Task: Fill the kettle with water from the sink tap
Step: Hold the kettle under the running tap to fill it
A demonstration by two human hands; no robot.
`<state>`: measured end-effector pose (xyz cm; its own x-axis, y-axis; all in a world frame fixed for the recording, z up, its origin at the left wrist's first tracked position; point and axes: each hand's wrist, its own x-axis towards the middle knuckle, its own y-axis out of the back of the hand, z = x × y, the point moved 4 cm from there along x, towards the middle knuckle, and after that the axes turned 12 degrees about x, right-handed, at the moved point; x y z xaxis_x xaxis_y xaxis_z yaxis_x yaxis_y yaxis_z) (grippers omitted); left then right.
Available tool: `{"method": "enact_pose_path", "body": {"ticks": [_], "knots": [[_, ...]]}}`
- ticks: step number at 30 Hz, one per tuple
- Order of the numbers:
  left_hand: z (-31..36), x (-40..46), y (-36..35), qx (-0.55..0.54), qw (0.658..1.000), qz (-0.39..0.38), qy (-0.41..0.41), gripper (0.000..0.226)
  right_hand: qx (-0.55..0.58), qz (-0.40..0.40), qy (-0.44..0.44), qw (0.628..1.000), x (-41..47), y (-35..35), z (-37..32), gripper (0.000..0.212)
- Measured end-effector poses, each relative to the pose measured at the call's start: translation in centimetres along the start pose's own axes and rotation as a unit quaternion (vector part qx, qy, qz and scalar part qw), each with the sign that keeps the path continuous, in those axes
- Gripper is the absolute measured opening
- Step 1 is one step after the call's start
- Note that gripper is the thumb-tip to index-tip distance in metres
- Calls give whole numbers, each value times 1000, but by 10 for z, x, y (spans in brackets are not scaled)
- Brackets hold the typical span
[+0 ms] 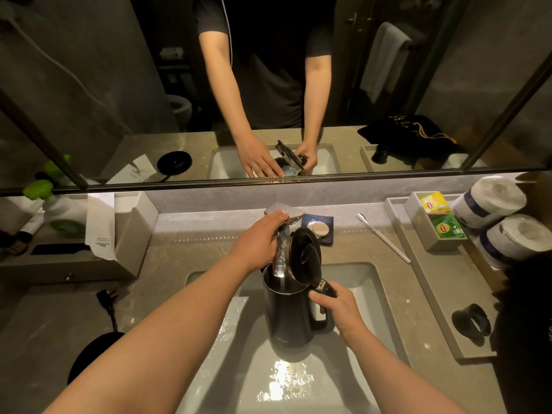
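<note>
- Countertop ran the full width, with a mirror above it.
- Sink sat in the middle; its basin was wet, with bright glare on the bottom.
- Kettle, black, stood upright inside the sink, lid hinged open toward the handle side.
- Tap reached over the kettle mouth; a thin stream fell from the spout into the opening.
- Left hand lay on the tap lever, fingers curled loosely over it.
- Right hand was wrapped around the kettle handle, fingers closed tight.
- Toothbrush lay on the counter right of the tap.
- Soap rested in a dark dish just beside the tap.
</note>
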<state>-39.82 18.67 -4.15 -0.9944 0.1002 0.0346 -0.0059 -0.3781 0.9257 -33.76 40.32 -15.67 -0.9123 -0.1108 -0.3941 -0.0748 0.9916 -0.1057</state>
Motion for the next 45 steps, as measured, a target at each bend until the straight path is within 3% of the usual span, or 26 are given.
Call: {"method": "enact_pose_path", "body": {"ticks": [7,18,34,38,45], "knots": [[1,-1,2,2,1000,-1,-2,60,-1,2,0,1000,2,1,0,11],[-1,0,-1,7,1000,-3,7,59,8,-11,11,1000,0,1,1,19],[-1,1,0,1,1000,-2,-3,59,2,-3,15,1000,1,3,5,48],[-1,0,0,1,1000,-1,-4,59,-4,-5,11,1000,1,3,6,37],[0,0,1,0,1000,2,-5,58,-6,-6,13,1000,1,3,6,42]]}}
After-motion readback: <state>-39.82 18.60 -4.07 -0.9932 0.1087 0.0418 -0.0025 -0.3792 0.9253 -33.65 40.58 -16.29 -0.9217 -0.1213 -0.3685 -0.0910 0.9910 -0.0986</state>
